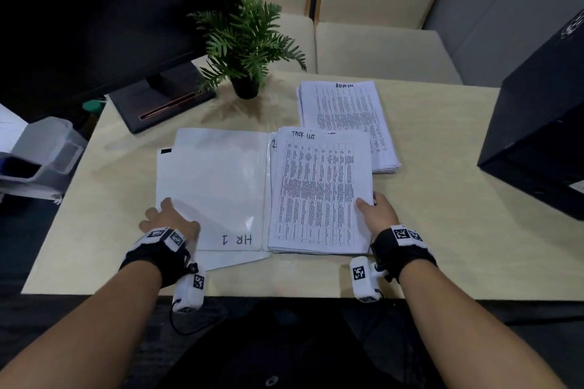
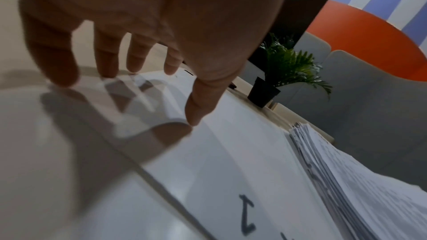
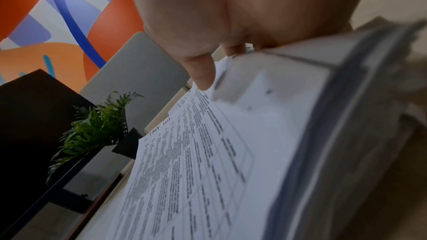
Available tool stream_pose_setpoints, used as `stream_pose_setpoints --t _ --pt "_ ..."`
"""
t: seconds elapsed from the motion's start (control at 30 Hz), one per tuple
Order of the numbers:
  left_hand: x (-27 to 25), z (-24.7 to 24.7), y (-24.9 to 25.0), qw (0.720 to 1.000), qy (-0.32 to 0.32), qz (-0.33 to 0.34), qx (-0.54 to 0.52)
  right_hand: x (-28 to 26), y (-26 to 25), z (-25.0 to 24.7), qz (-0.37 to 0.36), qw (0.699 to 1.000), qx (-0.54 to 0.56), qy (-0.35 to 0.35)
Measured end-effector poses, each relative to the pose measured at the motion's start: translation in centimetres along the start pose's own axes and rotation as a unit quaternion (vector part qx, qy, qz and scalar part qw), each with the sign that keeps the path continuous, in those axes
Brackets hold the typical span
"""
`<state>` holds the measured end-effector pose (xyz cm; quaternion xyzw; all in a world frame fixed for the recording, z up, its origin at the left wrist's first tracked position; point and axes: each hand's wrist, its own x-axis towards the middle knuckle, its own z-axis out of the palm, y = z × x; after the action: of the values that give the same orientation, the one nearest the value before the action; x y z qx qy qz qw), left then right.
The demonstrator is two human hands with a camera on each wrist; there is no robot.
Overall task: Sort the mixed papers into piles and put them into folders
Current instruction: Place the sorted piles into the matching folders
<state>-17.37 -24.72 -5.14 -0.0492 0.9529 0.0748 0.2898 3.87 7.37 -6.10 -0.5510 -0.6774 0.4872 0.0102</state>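
A clear folder lies open on the desk, and its left flap (image 1: pixel 218 186), marked "HR 1", lies flat. My left hand (image 1: pixel 167 218) rests on the flap's near left corner with straight, spread fingers (image 2: pixel 106 61) pressing the plastic (image 2: pixel 208 171). On the folder's right half sits a thick paper stack (image 1: pixel 319 193) headed "TASK LIST". My right hand (image 1: pixel 376 211) grips the stack's right edge, thumb (image 3: pixel 201 72) on the top sheet (image 3: pixel 208 161) and the other fingers hidden beneath. A second pile headed "ADMIN" (image 1: pixel 347 107) lies behind it.
A dark monitor (image 1: pixel 110 25) on its stand fills the back left, with a potted plant (image 1: pixel 246 44) beside it. A black box (image 1: pixel 543 136) stands at the right edge. A grey tray (image 1: pixel 41 155) sits off the left side. Another white folder (image 1: pixel 230 259) pokes out under the open one.
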Motion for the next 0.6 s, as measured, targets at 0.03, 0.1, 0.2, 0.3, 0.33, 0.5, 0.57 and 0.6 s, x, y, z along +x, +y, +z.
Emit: stream_pose_setpoints --t 0.03,0.1,0.2,0.3,0.33,0.5,0.57,0.6 --pt "0.1 -0.1 -0.1 1.000 0.002 -0.006 -0.007 -0.1 -0.1 0.1 -0.003 1.000 0.002 0.001" --pt "0.2 -0.2 -0.5 1.000 0.009 -0.009 -0.013 -0.3 -0.2 0.2 -0.009 1.000 -0.005 0.003" --pt "0.5 -0.6 -1.0 0.998 0.044 -0.010 -0.046 -0.4 0.0 0.5 -0.015 0.999 -0.036 0.006" --pt "0.1 -2.3 -0.5 0.987 0.069 0.041 -0.142 -0.4 0.0 0.4 -0.003 0.999 -0.032 0.000" --pt "-0.4 -3.1 0.0 0.980 0.082 0.071 -0.168 -0.3 0.1 0.3 -0.003 1.000 -0.028 -0.002" --pt "-6.4 -6.8 3.7 0.882 -0.032 0.231 -0.409 -0.4 0.2 0.3 -0.006 1.000 -0.016 -0.005" --pt "-8.9 -6.8 5.6 0.849 -0.091 0.298 -0.427 -0.6 0.1 0.3 -0.012 1.000 -0.010 -0.009" --pt "-9.9 -6.3 6.6 0.836 -0.126 0.326 -0.423 -0.7 0.1 0.3 -0.016 1.000 -0.008 -0.014"
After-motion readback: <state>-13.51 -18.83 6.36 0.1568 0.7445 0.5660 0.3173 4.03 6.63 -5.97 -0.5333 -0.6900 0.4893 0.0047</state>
